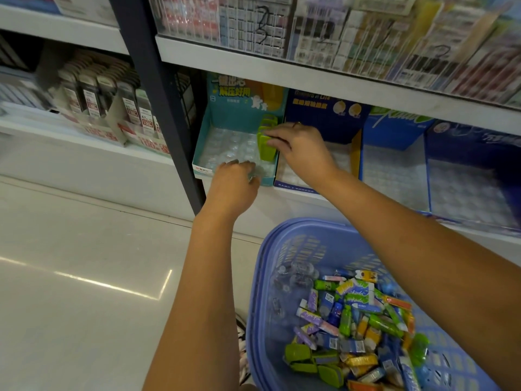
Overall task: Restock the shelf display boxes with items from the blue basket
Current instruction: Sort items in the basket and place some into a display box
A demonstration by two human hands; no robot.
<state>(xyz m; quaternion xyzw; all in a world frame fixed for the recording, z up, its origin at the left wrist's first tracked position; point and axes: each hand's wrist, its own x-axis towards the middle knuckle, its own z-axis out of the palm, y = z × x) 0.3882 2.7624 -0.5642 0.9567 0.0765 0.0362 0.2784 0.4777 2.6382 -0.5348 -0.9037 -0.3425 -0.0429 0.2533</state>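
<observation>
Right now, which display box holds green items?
The teal box, leftmost in the row: green items stand at its right side; the others show only clear trays.

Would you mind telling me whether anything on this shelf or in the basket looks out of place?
Nothing looks spilled or damaged. The teal display box holds green items only along its right side; the rest of its clear tray is bare. Stock in the blue basket lies jumbled.
</observation>
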